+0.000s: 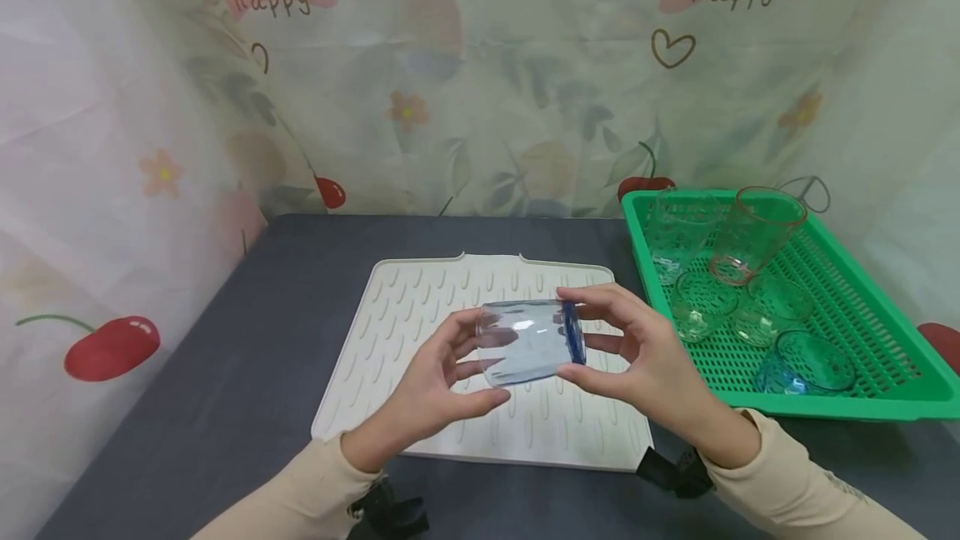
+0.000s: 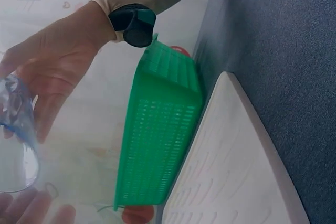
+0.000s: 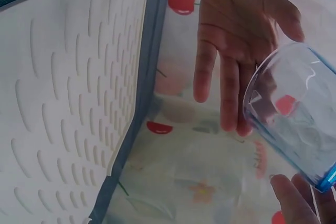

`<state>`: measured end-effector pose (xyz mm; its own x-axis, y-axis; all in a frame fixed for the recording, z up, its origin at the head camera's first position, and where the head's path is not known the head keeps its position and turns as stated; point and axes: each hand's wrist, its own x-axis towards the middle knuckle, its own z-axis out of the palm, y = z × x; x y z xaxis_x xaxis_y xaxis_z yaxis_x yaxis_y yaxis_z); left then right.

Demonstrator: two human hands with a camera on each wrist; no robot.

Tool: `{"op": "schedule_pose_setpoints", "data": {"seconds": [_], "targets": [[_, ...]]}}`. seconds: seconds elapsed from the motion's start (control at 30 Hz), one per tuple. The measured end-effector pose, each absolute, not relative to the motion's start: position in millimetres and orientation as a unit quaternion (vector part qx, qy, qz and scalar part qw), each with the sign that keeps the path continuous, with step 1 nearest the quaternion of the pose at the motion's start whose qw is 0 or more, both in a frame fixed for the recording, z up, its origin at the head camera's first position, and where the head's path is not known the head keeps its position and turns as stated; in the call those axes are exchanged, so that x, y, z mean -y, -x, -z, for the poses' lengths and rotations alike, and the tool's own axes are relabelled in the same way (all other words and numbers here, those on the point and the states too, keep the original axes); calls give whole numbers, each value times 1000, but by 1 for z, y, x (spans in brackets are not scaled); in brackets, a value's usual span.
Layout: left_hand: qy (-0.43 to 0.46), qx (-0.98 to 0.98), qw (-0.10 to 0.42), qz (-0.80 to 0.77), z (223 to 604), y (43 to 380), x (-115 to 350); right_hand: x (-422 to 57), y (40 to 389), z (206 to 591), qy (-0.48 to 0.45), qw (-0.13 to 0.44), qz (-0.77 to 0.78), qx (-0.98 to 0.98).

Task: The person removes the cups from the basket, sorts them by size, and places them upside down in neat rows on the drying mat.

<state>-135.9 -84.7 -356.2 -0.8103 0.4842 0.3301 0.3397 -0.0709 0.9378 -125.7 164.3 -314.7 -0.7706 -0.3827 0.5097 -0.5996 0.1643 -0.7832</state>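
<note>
A clear drinking glass (image 1: pixel 528 348) with a blue base lies on its side in the air, over the white ridged mat (image 1: pixel 397 340) in the head view. My right hand (image 1: pixel 645 348) grips it at the blue base, thumb below and fingers above. At the rim end is my left hand (image 1: pixel 442 382), its thumb apart from the glass. The right wrist view shows the left hand (image 3: pixel 236 45) with fingers nearly straight beside the rim of the glass (image 3: pixel 289 108). In the left wrist view, the right hand (image 2: pixel 63 61) holds the far end of the glass (image 2: pixel 18 150).
A green perforated basket (image 1: pixel 862 282) stands on the right of the dark tabletop (image 1: pixel 247 390). In it are several glasses, among them a pink-tinted glass (image 1: pixel 757 232) and a blue-tinted glass (image 1: pixel 813 361). Printed curtains (image 1: pixel 480 107) enclose the back and sides.
</note>
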Motion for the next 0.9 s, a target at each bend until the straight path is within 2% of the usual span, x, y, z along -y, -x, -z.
{"op": "schedule_pose_setpoints", "data": {"seconds": [0.13,0.47,0.9], "targets": [[-315,-693,44,-647,353,136,89,-163,126,309,-326,104,-550,762],[-322,-744,-22,-585,347,140,112,-157,134,295,-325,135,-506,787],[-235,-895,-96,-366,349,131,168,-135,156,266,-301,119,-458,828]]}}
